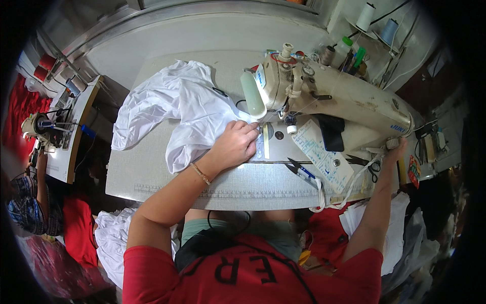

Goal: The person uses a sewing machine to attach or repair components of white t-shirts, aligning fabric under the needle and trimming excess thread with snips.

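Note:
My left hand (237, 144) is closed on the edge of a white shirt (185, 99), its fingertips close beside the presser foot of a sewing machine (349, 93). The shirt lies spread and wrinkled to the left, with a small dark label at its upper edge. At the machine's right end, my right hand (396, 153) reaches up against a ribbed knob (392, 143); its fingers are partly hidden there. A pale green rounded guard (253, 96) hides part of the needle area.
Thread snips (301, 172), black scissors (373, 172) and a white fabric strip (354, 185) lie near the front edge. A handwritten paper (324, 152) sits under the machine arm. Thread cones (365, 16) stand behind. At left, another person's arm (42, 177) works at a second machine.

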`<state>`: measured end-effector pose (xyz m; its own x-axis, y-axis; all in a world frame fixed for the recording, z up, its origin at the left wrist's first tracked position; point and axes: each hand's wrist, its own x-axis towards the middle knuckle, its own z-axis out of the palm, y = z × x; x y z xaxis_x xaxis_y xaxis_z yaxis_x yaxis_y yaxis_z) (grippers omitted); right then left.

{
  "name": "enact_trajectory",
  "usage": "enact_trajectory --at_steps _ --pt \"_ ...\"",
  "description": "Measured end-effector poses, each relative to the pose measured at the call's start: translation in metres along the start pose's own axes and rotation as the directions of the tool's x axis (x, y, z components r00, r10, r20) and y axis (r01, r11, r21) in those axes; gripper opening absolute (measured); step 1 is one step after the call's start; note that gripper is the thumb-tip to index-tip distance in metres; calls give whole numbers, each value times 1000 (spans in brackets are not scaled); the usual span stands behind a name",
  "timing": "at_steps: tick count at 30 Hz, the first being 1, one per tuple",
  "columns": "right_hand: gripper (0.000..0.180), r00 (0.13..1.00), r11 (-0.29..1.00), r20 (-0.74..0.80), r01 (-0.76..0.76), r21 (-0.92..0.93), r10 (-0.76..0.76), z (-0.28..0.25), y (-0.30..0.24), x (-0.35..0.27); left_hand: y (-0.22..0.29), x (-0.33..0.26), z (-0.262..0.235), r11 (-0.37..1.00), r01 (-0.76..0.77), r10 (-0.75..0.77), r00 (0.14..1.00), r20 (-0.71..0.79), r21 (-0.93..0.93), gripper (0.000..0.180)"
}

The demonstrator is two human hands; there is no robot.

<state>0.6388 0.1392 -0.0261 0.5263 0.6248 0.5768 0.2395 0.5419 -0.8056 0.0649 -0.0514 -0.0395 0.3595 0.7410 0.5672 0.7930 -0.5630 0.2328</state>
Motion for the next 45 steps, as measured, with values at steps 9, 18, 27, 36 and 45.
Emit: enact_trajectory --at_steps 9,18,27,36,45 --pt "52 958 947 26 -279 -161 287 34 -77 64 -2 -4 0 1000 15 -15 1000 1 27 29" --pt "47 941 941 178 -243 -237 288 39 -78 67 -3 -4 2 999 21 -21 1000 11 27 31" --pt "55 894 896 129 -440 61 430 45 -97 15 -2 -10 -4 998 58 -59 998 33 10 30" --pt "45 975 906 191 -181 384 114 27 -45 -16 -2 -5 3 998 47 -47 999 17 -31 32" --pt "47 970 948 219 -164 274 105 17 -33 0 -11 -14 8 971 226 -225 974 -22 75 34"
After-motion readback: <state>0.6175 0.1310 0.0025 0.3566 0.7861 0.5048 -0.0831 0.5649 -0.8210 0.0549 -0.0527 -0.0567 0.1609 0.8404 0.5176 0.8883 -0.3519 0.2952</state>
